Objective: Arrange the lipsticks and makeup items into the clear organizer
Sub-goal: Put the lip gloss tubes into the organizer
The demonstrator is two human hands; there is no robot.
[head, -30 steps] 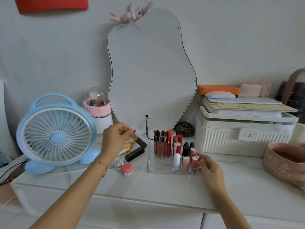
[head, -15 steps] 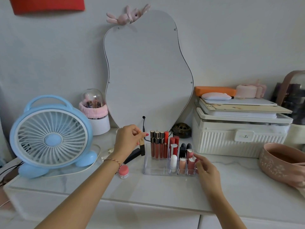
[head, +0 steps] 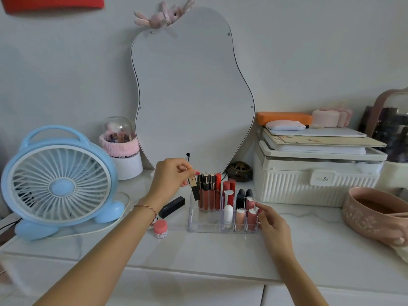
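A clear organizer (head: 204, 225) stands on the white counter in front of the mirror, with several lip glosses and lipsticks upright in its slots. My left hand (head: 171, 181) pinches a gold-and-black lipstick (head: 194, 188) by its top, hanging it upright over the organizer's back left corner. My right hand (head: 272, 224) rests against the organizer's right wall, fingertips touching it. A black lipstick (head: 172, 206) lies on the counter left of the organizer. A small pink jar (head: 160, 229) stands in front of it.
A blue desk fan (head: 58, 184) with a white cord stands at the left. A pear-shaped mirror (head: 192, 96) leans on the wall behind. A white storage box (head: 315, 180) with stacked items is at the right, and a pink bowl (head: 375, 215) at the far right.
My left hand lifted the gold-and-black lipstick off the counter, carried it right and turned it upright over the organizer. My right hand stayed at the organizer's right side.
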